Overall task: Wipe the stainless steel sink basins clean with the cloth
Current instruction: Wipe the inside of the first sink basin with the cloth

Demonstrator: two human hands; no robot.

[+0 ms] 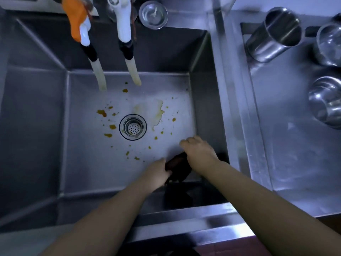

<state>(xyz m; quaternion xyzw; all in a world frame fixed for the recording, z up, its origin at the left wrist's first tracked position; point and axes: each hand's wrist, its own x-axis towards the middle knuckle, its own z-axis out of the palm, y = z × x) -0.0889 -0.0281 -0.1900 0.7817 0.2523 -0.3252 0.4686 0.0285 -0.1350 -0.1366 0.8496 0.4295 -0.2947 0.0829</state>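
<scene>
Both grips, left hand [156, 171] and right hand [200, 152], clutch the dark cloth [178, 168] on the stained sink basin [88, 163] floor near the drain strainer [132, 126].

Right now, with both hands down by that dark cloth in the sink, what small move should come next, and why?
Probably a sweep of the dark cloth forward toward the drain. Both the left hand and the right hand are at the cloth in the near right corner of the basin, and the orange-brown spots ring the drain, untouched just beyond it.
</scene>
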